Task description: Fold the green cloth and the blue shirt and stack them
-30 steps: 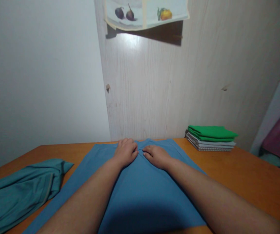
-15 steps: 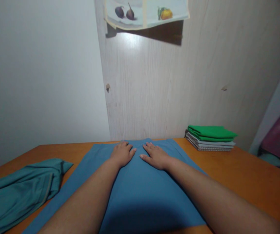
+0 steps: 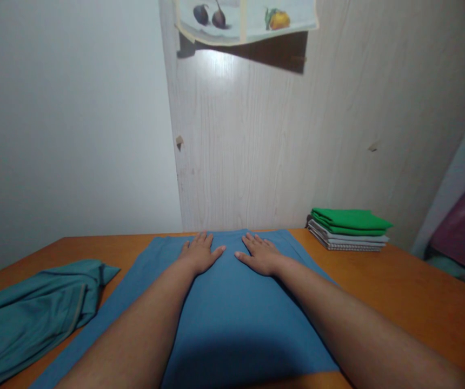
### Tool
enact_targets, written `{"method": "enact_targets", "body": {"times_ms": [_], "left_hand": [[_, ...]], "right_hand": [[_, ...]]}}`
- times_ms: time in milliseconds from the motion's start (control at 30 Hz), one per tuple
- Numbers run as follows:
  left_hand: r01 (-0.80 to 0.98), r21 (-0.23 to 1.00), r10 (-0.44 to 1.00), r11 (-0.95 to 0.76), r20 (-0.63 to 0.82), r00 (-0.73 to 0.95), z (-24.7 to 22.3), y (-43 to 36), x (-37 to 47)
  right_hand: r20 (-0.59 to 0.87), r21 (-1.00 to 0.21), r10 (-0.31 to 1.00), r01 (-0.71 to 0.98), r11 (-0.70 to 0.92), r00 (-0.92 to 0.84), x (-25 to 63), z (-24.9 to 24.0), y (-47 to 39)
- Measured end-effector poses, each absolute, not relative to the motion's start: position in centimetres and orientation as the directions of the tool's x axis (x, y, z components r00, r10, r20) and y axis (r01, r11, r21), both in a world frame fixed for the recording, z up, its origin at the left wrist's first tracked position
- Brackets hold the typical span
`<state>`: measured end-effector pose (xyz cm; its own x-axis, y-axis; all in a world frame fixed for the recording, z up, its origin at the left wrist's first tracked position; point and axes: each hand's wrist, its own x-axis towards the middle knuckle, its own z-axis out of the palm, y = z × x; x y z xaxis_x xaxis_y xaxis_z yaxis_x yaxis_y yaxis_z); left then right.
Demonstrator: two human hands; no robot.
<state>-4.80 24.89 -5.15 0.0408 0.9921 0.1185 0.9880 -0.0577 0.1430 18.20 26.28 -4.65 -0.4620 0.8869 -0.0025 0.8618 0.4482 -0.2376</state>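
A blue cloth (image 3: 232,308), perhaps a garment, is spread over the middle of the table, its far end near the wall. Flat on its far left part lies my left hand (image 3: 200,254), fingers stretched out and thumb pointing right. My right hand (image 3: 259,254) rests palm down on the far right part, fingers spread, thumb toward the left. A narrow strip of blue cloth shows between the two thumbs. Both hands are open and grip nothing. My forearms cover parts of the cloth's sides.
A crumpled teal garment (image 3: 33,316) lies at the left on the orange-brown table (image 3: 394,302). Folded green cloth (image 3: 350,221) tops a stack of folded grey and checked cloths (image 3: 346,241) at the back right. The wall (image 3: 232,162) stands behind the table's far edge.
My left hand has shifted slightly left and its fingers have spread, with the thumb farther from them. My right hand's fingers are spread a little more. The view has tilted slightly.
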Motion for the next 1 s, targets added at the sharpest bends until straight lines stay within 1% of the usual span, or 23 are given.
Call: {"method": "enact_targets", "body": {"times_ms": [267,400,500,600,767,900,1000], "left_hand": [[0.986,0.158,0.994,0.051,0.086,-0.065,-5.1,24.9,-5.6],[0.982,0.159,0.991,0.098,0.075,-0.111,-4.9,24.7,-6.0],[0.981,0.158,0.99,0.109,0.069,-0.121,-4.9,24.7,-6.0],[0.983,0.144,0.989,0.118,0.071,-0.129,-5.0,24.9,-6.1],[0.989,0.096,0.993,0.115,0.019,-0.117,-4.8,24.4,-7.4],[0.986,0.07,0.989,0.149,-0.006,-0.149,-4.0,22.5,-9.2],[0.989,0.06,0.99,0.138,0.011,-0.139,-2.9,20.1,-10.8]], "right_hand": [[-0.039,-0.233,0.89,0.871,0.433,-0.454,18.3,-4.7,26.7],[-0.037,-0.231,0.913,0.892,0.388,-0.407,18.2,-4.8,26.7],[-0.04,-0.217,0.926,0.908,0.358,-0.375,18.2,-4.9,26.8],[-0.044,-0.211,0.922,0.906,0.367,-0.384,18.4,-5.1,27.1],[-0.071,-0.205,0.912,0.901,0.383,-0.404,19.1,-5.0,27.5],[-0.106,-0.163,0.936,0.935,0.316,-0.335,20.4,-4.1,27.3],[-0.081,-0.146,0.945,0.941,0.304,-0.318,22.0,-2.9,26.3]]}}
